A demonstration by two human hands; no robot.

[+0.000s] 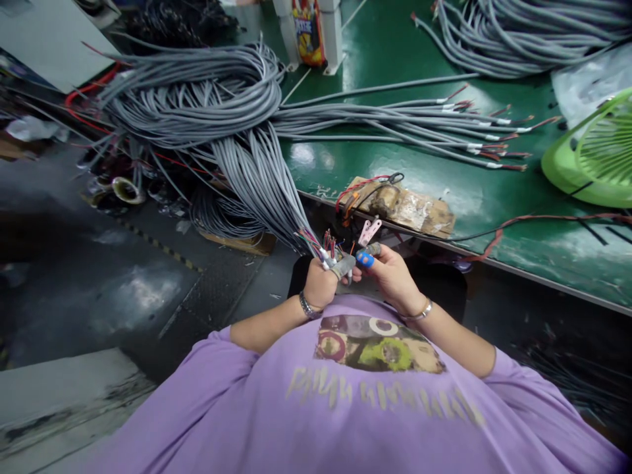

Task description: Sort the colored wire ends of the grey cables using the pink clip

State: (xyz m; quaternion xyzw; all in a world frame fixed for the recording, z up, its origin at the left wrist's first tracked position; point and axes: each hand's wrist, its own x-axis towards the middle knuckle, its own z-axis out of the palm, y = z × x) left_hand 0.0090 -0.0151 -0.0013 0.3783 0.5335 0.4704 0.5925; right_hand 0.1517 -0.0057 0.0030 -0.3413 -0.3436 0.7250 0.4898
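My left hand (pixel 323 280) is closed around the ends of several grey cables (pixel 276 178), close in front of my body. Thin coloured wires (pixel 332 245) stick up out of the stripped ends, and a grey cover is on my left thumb. Touching or almost touching these ends is my right hand (pixel 392 276), its thumb and forefinger pinched together. A blue cover sits on one digit and a greyish one on another. Whatever lies in that pinch is too small to make out. Just above the fingers a pink clip (pixel 369 232) shows at the bench edge.
The cables come from a large coil (pixel 197 99) on the green bench (pixel 390 164). More stripped cable ends (pixel 488 148) lie rightward. A stained wooden block (pixel 402 207) with wires sits at the edge. A green fan (pixel 592 151) and another coil (pixel 538 33) are right.
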